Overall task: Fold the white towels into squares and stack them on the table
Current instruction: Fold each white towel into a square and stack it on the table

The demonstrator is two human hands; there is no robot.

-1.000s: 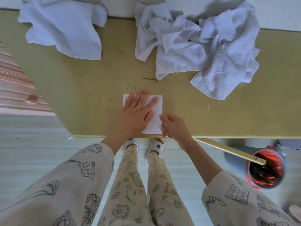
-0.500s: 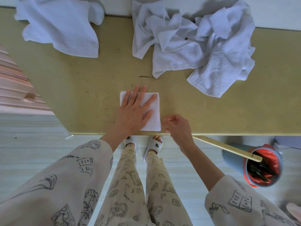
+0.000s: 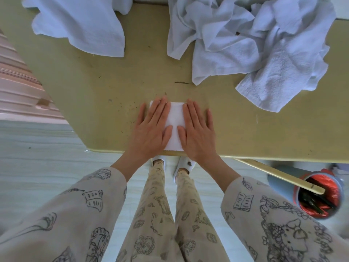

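A small folded white towel (image 3: 175,125) lies as a square at the near edge of the tan table (image 3: 105,87). My left hand (image 3: 151,129) rests flat on its left half, fingers spread. My right hand (image 3: 196,129) presses flat on its right half. Only a strip of the towel shows between the two hands. A heap of crumpled white towels (image 3: 251,46) lies at the far right of the table. One loose white towel (image 3: 79,25) lies at the far left.
A blue bin with a red liner (image 3: 319,197) stands on the floor at the right, below the table edge, with a tan slat (image 3: 279,174) slanting over it. A pink ribbed surface (image 3: 17,91) adjoins the table at the left. My legs and slippers are under the near edge.
My right hand has left the towel's lower right corner and now lies flat on the towel beside the left hand. The left hand has shifted slightly left. The view has moved closer.
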